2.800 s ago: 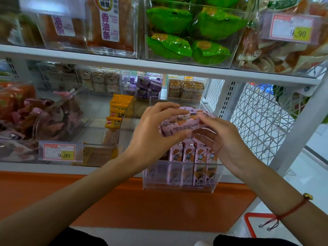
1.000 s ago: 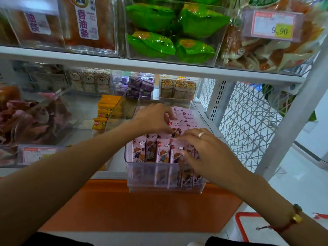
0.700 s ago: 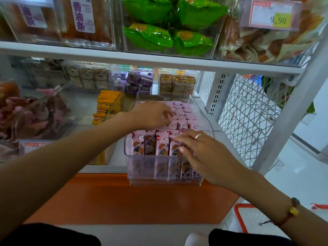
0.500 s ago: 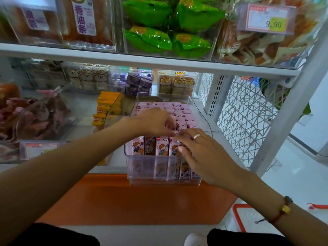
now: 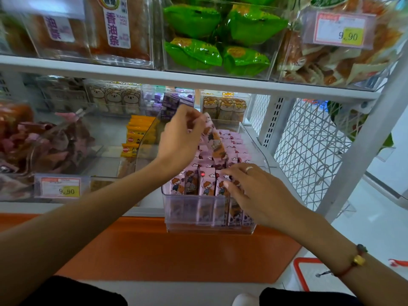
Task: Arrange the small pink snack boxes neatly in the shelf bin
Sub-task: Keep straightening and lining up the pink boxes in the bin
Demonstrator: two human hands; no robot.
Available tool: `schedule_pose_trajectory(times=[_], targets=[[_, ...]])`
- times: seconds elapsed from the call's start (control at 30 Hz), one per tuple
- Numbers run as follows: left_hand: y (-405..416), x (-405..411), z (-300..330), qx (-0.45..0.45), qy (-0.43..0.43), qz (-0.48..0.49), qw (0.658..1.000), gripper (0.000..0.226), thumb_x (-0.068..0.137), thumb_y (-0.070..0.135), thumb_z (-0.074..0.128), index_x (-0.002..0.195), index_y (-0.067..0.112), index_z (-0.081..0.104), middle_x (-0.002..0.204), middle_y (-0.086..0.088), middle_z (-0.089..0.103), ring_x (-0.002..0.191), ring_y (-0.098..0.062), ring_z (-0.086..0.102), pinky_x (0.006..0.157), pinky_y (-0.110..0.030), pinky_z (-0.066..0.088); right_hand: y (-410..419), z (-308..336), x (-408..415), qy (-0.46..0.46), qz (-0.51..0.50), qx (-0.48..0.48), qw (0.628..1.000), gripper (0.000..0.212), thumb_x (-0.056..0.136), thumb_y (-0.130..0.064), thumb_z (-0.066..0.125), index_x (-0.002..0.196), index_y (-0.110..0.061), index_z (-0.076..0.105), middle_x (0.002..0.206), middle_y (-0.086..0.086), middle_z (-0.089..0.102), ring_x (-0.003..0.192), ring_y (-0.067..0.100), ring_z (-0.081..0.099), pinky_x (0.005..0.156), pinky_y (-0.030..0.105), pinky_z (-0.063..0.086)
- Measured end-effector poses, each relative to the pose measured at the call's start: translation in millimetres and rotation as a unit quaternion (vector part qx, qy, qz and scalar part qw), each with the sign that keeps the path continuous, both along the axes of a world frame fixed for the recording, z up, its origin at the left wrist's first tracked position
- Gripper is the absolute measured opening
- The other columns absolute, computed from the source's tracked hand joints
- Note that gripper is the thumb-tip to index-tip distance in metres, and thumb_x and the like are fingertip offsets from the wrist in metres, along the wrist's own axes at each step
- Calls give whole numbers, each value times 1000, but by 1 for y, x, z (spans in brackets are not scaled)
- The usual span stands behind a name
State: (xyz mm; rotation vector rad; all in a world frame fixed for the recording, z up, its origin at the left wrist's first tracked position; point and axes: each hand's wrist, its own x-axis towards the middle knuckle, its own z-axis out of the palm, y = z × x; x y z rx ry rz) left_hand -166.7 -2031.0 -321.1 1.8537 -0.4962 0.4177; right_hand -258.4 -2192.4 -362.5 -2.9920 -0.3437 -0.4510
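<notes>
My left hand (image 5: 178, 138) pinches one pink box (image 5: 213, 138) tilted above the clear bin (image 5: 209, 219), lifted out to reseat it. My right hand (image 5: 254, 191), fingers spread flat, steadies the bin's front-row boxes (image 5: 198, 184) upright.

your left hand (image 5: 178, 138) pinches one small pink snack box (image 5: 213, 138) by its top end, tilted, its lower end just above the packed boxes. below your fingers, a clear shelf bin (image 5: 209, 215) holds rows of upright pink boxes (image 5: 206, 184) printed with a cartoon child. your right hand (image 5: 258, 193) rests fingertips on the front row's right side.
</notes>
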Motion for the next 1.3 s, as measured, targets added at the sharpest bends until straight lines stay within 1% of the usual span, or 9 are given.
schedule_pose_trajectory(times=[0.13, 0.27, 0.43, 0.6, 0.7, 0.87, 1.03, 1.17, 1.3], targets=[[23, -22, 1, -108, -18, -7, 994, 7, 97, 29, 51, 94, 22, 52, 100, -2, 65, 97, -17, 64, 87, -42, 55, 11, 10, 2, -47, -6, 120, 992, 38, 99, -38, 35, 131, -27, 51, 131, -6, 53, 102, 4, 51, 81, 19, 41], [31, -36, -8, -123, 17, -48, 991, 7, 94, 29, 54, 93, 22, 56, 95, -2, 67, 91, -15, 67, 83, -32, 57, 37, 26, 1, -26, 32, 408, 912, 53, 87, -58, 34, 129, -29, 50, 115, -19, 54, 99, -10, 51, 84, 13, 43], [31, -40, -13, -171, 83, -113, 975, 9, 93, 28, 55, 95, 21, 61, 91, 7, 70, 90, -9, 69, 78, -25, 57, 51, 25, 6, 24, 44, 396, 917, 47, 88, -49, 52, 130, -29, 47, 115, -13, 58, 91, -6, 58, 71, 8, 46], [36, -40, -16, -127, 51, -121, 983, 16, 97, 18, 52, 106, 31, 56, 107, 16, 65, 101, 5, 61, 83, -19, 54, 42, 25, 16, 150, -8, 673, 725, 32, 86, -30, 64, 114, -14, 58, 92, -1, 72, 85, 8, 70, 86, 27, 53], [36, -44, -21, -50, 35, -132, 989, 27, 89, 12, 61, 108, 29, 54, 109, 18, 59, 96, 6, 59, 77, -19, 55, 39, 24, 19, 160, -19, 712, 683, 44, 81, -31, 68, 118, -10, 58, 91, 1, 75, 85, 11, 71, 79, 26, 54], [33, -48, -29, 50, -10, -92, 994, 43, 76, 37, 74, 110, 31, 50, 108, 19, 55, 94, 2, 57, 74, -18, 53, 42, 25, 16, 138, -24, 716, 684, 42, 80, -27, 71, 116, -8, 59, 87, 1, 74, 75, 9, 71, 65, 18, 53], [32, -46, -25, 23, 13, -98, 995, 35, 85, 40, 66, 114, 28, 52, 112, 14, 62, 100, 0, 61, 84, -27, 55, 36, 29, 16, 143, 29, 725, 673, 41, 80, -28, 65, 118, -15, 60, 103, -2, 69, 100, 13, 62, 92, 31, 47], [30, -47, -26, 66, 20, -116, 991, 28, 94, 27, 56, 121, 22, 54, 123, 8, 62, 115, -5, 57, 99, -34, 49, 32, 29, 13, 110, 42, 723, 680, 31, 85, -21, 62, 116, -17, 62, 101, -1, 70, 103, 15, 63, 94, 32, 49], [28, -46, -30, 125, -43, -73, 989, 42, 90, 26, 64, 130, 28, 51, 131, 16, 51, 116, 2, 46, 94, -10, 37, 35, 25, 12, 18, -27, 700, 713, 42, 79, -22, 72, 118, -12, 60, 107, 5, 70, 99, 18, 68, 86, 31, 56]])
